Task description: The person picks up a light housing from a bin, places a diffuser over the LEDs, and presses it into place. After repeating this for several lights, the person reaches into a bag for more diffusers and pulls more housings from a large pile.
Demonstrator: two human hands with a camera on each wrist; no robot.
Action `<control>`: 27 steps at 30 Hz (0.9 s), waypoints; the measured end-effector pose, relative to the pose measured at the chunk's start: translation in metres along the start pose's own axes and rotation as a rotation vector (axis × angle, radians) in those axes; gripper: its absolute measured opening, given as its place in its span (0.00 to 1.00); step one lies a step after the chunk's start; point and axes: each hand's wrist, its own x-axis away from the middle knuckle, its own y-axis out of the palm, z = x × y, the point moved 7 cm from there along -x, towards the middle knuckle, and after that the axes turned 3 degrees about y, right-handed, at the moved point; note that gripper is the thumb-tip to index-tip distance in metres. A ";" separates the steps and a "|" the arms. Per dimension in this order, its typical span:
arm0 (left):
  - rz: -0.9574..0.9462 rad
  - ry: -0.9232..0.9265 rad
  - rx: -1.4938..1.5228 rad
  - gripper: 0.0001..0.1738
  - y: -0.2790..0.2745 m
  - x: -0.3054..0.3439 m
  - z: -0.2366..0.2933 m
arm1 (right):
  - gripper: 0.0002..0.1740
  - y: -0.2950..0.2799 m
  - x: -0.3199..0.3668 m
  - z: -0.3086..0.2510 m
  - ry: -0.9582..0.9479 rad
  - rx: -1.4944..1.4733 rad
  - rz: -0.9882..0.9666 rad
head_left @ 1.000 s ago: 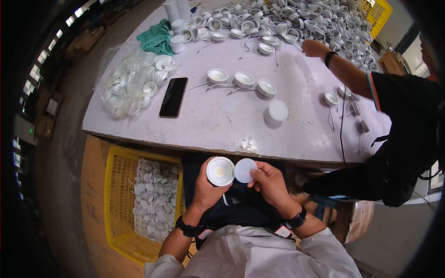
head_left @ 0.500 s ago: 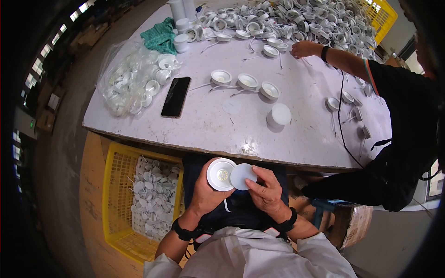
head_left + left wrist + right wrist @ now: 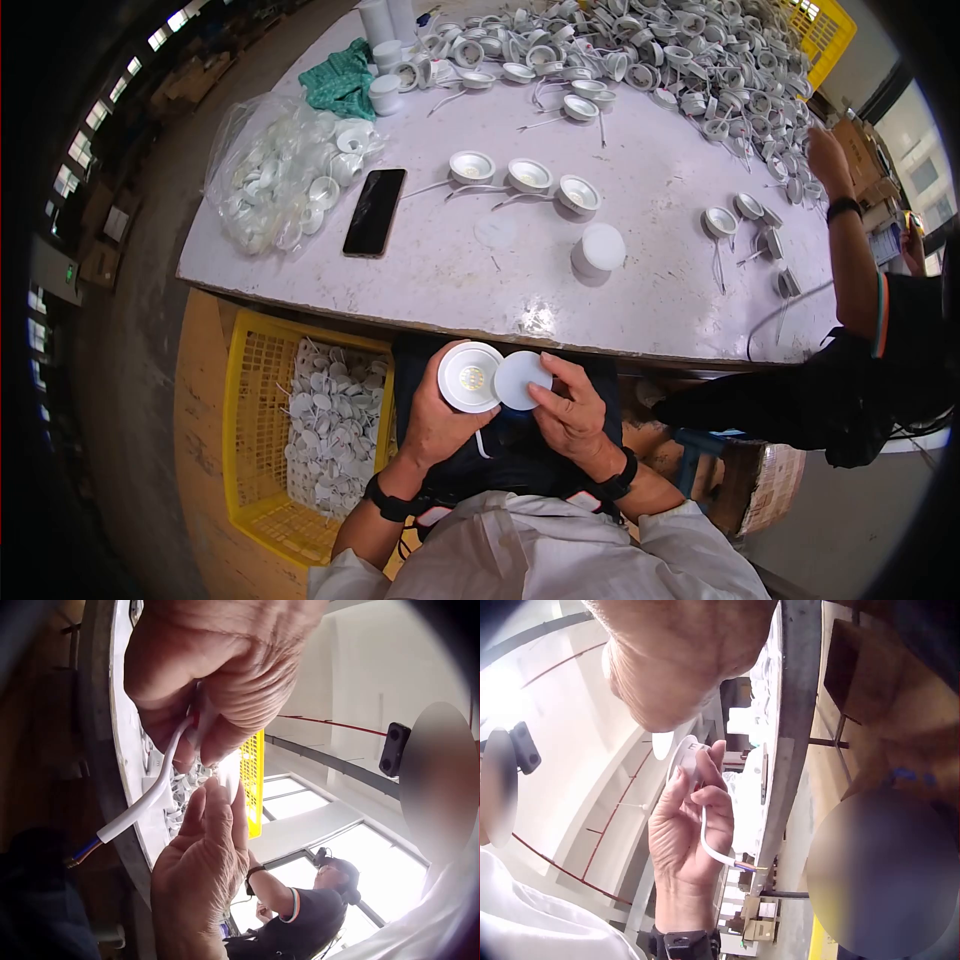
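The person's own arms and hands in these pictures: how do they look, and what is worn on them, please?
The left hand and right hand wear no gloves. A black left wristband carries a dark, boxy device; the right wristband is also black. The left sleeve and right sleeve are white and end above the wristbands.

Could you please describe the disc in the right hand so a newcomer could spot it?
In the head view, find the pale table, then look just below its near edge. The right hand holds the white disc; it is flat and plain, unlike the dished lamp with a yellowish centre in the left hand.
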 end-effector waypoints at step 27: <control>-0.082 0.044 -0.056 0.42 0.010 -0.002 0.002 | 0.16 0.024 0.001 0.039 0.903 -0.474 -0.090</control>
